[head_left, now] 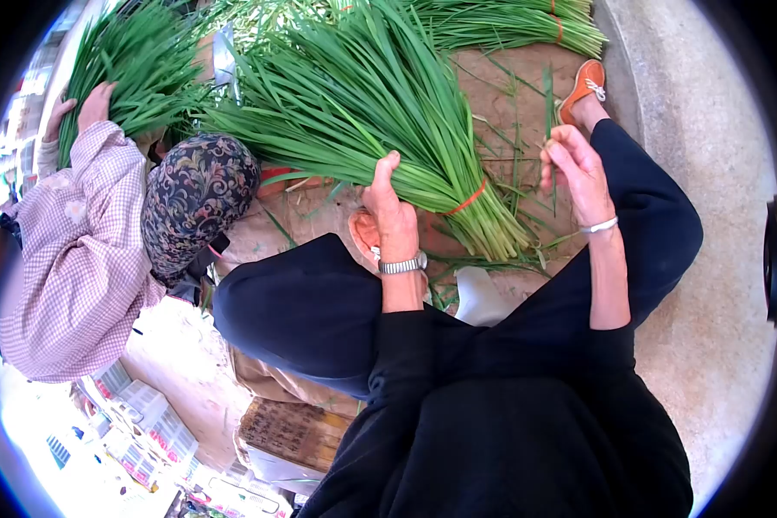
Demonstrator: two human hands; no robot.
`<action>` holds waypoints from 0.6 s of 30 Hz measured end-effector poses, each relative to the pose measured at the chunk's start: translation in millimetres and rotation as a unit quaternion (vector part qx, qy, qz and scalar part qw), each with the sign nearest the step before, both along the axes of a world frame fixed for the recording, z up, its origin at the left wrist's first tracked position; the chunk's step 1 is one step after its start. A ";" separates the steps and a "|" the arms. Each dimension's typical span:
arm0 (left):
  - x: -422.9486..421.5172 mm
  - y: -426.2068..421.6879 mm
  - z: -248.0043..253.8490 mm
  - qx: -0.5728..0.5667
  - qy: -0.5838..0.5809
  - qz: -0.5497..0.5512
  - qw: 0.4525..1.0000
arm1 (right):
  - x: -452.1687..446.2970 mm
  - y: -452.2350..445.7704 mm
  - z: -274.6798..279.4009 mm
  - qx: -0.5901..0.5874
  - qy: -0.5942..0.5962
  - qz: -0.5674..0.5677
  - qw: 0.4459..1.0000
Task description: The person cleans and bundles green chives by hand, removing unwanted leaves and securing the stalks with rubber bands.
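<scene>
A large bundle of long, flat green leaves, looking like garlic chives (363, 95), lies before me with its pale stem ends toward my lap. A red-orange band (468, 198) circles it near the stems. My left hand (393, 211) is closed on the near side of the bundle, thumb up, other fingers partly hidden. To the right of the stems and apart from them, my right hand (578, 168) is raised in a pinch. A thin green chive leaf (550, 95) runs upright through its fingertips.
A person in a checked shirt (82, 259) and patterned head covering (200, 203) handles another chive bundle (138, 65) at the left. A banded bundle (518, 24) lies at the top. Loose leaves litter the brown ground covering (501, 95). A wooden block (293, 432) stands lower left.
</scene>
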State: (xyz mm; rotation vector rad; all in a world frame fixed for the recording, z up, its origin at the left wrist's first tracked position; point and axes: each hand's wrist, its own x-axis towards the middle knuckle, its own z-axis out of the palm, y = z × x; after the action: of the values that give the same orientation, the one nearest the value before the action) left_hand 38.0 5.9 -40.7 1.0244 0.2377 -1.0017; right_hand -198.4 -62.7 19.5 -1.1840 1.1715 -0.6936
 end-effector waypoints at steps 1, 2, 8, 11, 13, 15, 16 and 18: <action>0.1 0.0 -0.1 -0.007 -0.004 0.000 1.000 | -10.8 -4.5 -4.5 -0.078 0.202 0.004 0.976; -0.7 -1.3 -0.4 -0.008 -0.001 0.000 1.000 | -20.8 -1.5 -8.3 -0.326 0.441 0.055 0.834; -10.5 0.3 14.5 -0.004 -0.043 -0.027 0.999 | 89.2 21.5 35.4 -0.220 0.179 0.036 0.958; -16.1 2.5 26.1 -0.013 -0.069 -0.042 0.997 | 122.1 20.1 11.7 -0.287 0.143 0.035 0.947; -16.4 3.1 17.7 -0.007 -0.068 -0.048 0.996 | 131.5 16.9 -0.3 -0.265 0.140 0.020 0.954; -17.3 4.0 11.6 -0.001 -0.064 -0.055 0.996 | 132.1 16.7 -3.4 -0.267 0.175 0.027 0.947; -18.1 4.2 10.4 0.000 -0.063 -0.059 0.996 | 132.0 16.2 -2.9 -0.267 0.210 0.034 0.940; -18.3 4.7 10.4 -0.001 -0.063 -0.063 0.996 | 133.6 15.2 -8.7 -0.282 0.224 0.026 0.933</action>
State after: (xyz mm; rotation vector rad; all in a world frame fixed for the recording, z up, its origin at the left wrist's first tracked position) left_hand 19.6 10.6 -30.3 1.1082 0.0689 -1.0457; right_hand -64.8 -47.4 10.8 -1.9280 1.3505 -0.7684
